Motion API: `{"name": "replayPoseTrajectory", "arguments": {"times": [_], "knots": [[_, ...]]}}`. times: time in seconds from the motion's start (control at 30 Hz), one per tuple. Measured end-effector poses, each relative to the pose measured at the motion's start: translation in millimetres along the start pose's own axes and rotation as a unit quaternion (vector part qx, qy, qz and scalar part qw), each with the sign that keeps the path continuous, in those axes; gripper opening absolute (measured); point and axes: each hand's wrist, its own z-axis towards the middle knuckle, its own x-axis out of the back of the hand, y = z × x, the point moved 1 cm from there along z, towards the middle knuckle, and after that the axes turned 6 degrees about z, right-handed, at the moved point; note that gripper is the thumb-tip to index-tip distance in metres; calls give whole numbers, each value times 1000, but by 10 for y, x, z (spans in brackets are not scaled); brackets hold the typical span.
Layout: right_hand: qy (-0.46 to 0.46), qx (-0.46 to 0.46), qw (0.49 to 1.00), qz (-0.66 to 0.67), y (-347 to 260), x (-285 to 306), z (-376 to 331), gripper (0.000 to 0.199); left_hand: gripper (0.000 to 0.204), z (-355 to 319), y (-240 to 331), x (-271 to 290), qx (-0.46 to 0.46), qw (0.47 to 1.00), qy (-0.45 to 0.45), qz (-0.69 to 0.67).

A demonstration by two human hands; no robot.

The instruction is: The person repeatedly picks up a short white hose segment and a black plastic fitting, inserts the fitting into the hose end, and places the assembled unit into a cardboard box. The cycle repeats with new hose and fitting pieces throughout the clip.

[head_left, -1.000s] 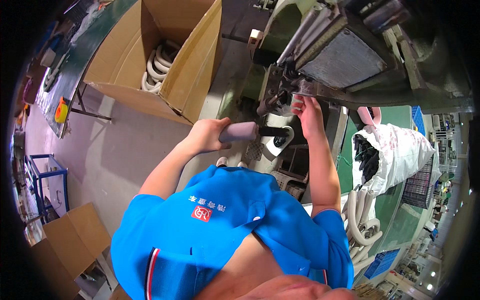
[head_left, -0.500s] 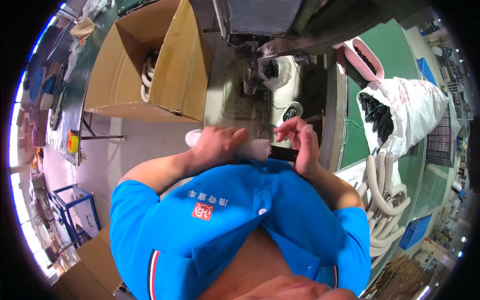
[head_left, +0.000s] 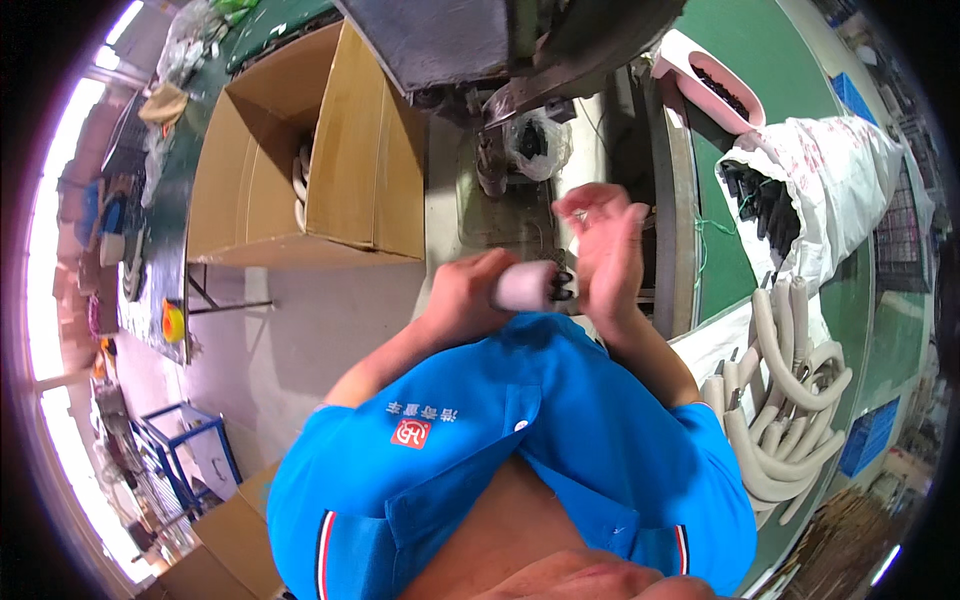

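My left hand [head_left: 465, 295] is wrapped round a pale, foam-covered tube [head_left: 525, 287] in front of my chest. A black part [head_left: 563, 286] with prong-like ends sticks out of the tube's right end. My right hand [head_left: 612, 255] is raised beside that end, fingers loosely spread and palm facing the black part. It is slightly blurred; whether the palm touches the part, I cannot tell. The rest of the tube is hidden by my left hand.
A machine [head_left: 440, 45] stands ahead, with a clear bag of black parts [head_left: 537, 145] beside it. An open cardboard box [head_left: 365, 150] holds pale tubes. Rightward, a green table [head_left: 712, 185] bears a pink tray [head_left: 750, 118], a white sack [head_left: 840, 180] of black pieces and piled curved tubes [head_left: 775, 470].
The black part, which stuck out long before, now shows only a short end. My right hand has opened and risen. The tube in my left hand points more toward the camera.
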Motion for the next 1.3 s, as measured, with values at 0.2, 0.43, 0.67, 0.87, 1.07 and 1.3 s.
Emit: {"name": "replayPoseTrajectory", "arguments": {"times": [0.2, 0.43, 0.67, 0.87, 1.07, 1.3], "knots": [[307, 96, 848, -422, -280, 1408, -203, 45, 18, -100, -552, 527, 201, 850, 256, -413], [-82, -144, 975, 150, -4, 903, -720, 58, 36, -59, -1385, -324, 354, 773, 113, -514], [-196, -176, 964, -28, 45, 653, -735, 31, 65, 815, 207, -289, -110, 863, -136, -473], [-210, -191, 922, -264, 277, 589, -817, 32, 75, 1166, 1063, -38, -221, 815, -186, -502], [-252, -144, 929, -228, 350, 677, -844, 39, 79, 1007, 1137, 61, -142, 774, -271, -555], [-296, -191, 904, -241, 344, 687, -810, 45, 50, 901, 921, 3, -134, 830, -157, -519]]}}
